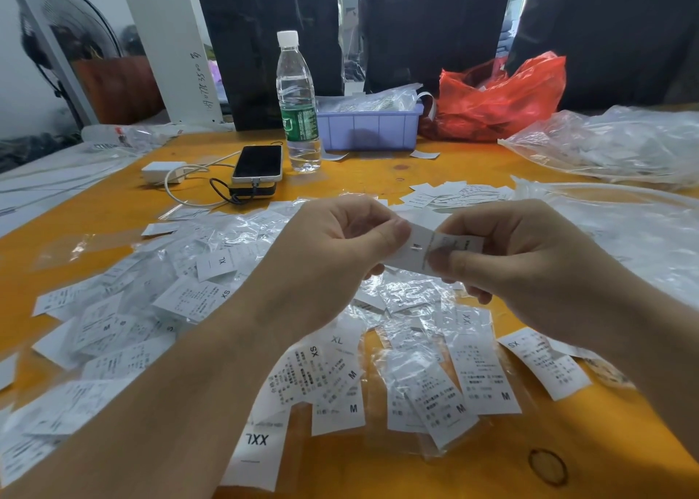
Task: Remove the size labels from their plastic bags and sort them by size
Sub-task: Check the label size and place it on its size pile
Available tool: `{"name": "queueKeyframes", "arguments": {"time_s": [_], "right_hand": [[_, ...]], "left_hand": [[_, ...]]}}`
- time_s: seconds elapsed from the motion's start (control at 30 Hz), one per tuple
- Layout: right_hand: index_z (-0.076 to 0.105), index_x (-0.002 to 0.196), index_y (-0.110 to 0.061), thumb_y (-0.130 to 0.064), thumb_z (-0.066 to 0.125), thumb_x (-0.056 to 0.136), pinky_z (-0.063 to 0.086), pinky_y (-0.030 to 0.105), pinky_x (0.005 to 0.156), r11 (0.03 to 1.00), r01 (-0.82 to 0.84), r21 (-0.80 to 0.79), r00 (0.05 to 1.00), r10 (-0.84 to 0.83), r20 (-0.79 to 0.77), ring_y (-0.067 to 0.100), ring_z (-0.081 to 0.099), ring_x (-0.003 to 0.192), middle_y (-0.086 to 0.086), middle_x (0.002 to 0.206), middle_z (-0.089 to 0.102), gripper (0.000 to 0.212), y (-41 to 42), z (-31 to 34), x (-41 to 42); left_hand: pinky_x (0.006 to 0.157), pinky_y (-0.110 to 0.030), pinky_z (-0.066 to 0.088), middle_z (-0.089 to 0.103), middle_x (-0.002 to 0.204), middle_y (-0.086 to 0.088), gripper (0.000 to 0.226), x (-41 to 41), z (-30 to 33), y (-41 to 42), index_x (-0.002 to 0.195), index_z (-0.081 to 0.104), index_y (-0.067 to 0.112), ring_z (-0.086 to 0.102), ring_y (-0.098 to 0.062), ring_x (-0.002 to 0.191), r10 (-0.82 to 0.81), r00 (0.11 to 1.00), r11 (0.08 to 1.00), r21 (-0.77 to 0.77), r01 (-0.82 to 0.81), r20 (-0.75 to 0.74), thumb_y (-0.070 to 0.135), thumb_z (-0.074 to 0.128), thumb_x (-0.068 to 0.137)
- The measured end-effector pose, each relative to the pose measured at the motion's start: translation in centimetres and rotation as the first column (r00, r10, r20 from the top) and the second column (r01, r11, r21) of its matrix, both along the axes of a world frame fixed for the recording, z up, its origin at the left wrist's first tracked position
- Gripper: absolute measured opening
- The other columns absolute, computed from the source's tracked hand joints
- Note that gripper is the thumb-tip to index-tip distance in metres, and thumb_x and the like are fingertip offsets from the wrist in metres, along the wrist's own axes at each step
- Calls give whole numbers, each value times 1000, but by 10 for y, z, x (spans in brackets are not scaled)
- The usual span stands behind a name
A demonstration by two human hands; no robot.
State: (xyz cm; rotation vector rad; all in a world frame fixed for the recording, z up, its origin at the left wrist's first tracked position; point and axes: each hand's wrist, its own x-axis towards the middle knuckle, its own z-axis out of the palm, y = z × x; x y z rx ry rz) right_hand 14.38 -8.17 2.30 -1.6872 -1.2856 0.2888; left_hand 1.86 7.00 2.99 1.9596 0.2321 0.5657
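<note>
Both hands hold one white size label (pixel 423 251) above the middle of the desk (pixel 378 169); its print is too blurred to read. The left hand (pixel 333 249) pinches the label's left end between thumb and curled fingers, and the right hand (pixel 518 264) pinches its right end the same way. Beneath them lies a heap of bagged labels (pixel 212 290), white slips in crinkled clear plastic, marked XS, M, XL and XXL. A smaller pile of bare labels (pixel 454 192) sits just beyond the hands. Farther back a blue bin (pixel 368 130) holds clear bags of labels, beside a red plastic bag (pixel 499 97) and a water bottle (pixel 297 101). A phone (pixel 258 162) lies left of the bottle.
</note>
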Motion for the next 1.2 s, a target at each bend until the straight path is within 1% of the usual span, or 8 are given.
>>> {"name": "queueKeyframes", "arguments": {"time_s": [0.1,0.2,0.3,0.47,0.6,0.73,0.83,1.2], "right_hand": [[73,79,-24,-22,68,88,43,51,50,1000,6,10,1000,-6,2,25,49,54,8,61,57,10,-1,1,0],[73,80,-25,-16,66,87,43,33,50,998,38,53,999,-38,0,15,49,51,2,59,59,14,-3,3,1],[74,77,-21,-9,66,87,44,22,47,985,87,146,990,-69,-125,8,49,49,-3,57,59,17,-3,6,2],[73,71,-17,-5,64,87,40,22,45,961,154,228,938,-70,-340,11,47,48,0,56,57,22,-2,8,5],[75,75,-14,-10,68,82,41,22,46,978,108,177,924,-33,-382,12,47,49,5,61,59,10,-1,6,4],[73,80,-6,-4,63,87,41,22,46,988,73,136,908,-9,-418,12,46,49,4,59,58,13,0,3,1],[73,76,-8,-3,62,86,40,22,45,990,67,120,893,-6,-450,14,45,50,8,62,57,16,1,5,-1],[70,74,-11,-3,60,87,37,22,44,972,187,143,839,-82,-538,11,42,45,0,53,54,19,1,8,1]], "left_hand": [[59,-14,51,69,67,9,19,0,0,1,82,73,19,58,-2,59,14,1000,1000,-8,-14,8,29,59,92],[58,-19,51,68,65,5,21,1,1,3,82,71,16,57,-7,58,43,998,998,-50,-40,45,26,57,94],[59,-24,51,69,67,0,21,1,2,5,81,70,13,57,-9,59,92,992,988,-132,-80,88,23,58,95],[57,-24,52,68,64,3,16,1,3,5,79,69,12,57,-8,57,111,988,982,-168,-92,103,22,64,90],[57,-22,52,68,64,5,13,1,1,2,77,68,17,58,-6,57,77,992,989,-132,-64,100,23,65,89],[57,-20,53,68,65,5,13,0,1,1,77,67,19,59,-5,58,48,994,993,-116,-36,102,25,65,88],[58,-22,53,68,66,5,12,1,1,1,78,68,19,59,-6,59,43,994,993,-115,-32,97,25,64,88],[58,-23,53,69,66,5,12,0,2,0,80,68,17,59,-5,59,40,995,995,-98,-30,96,26,65,88]]}}
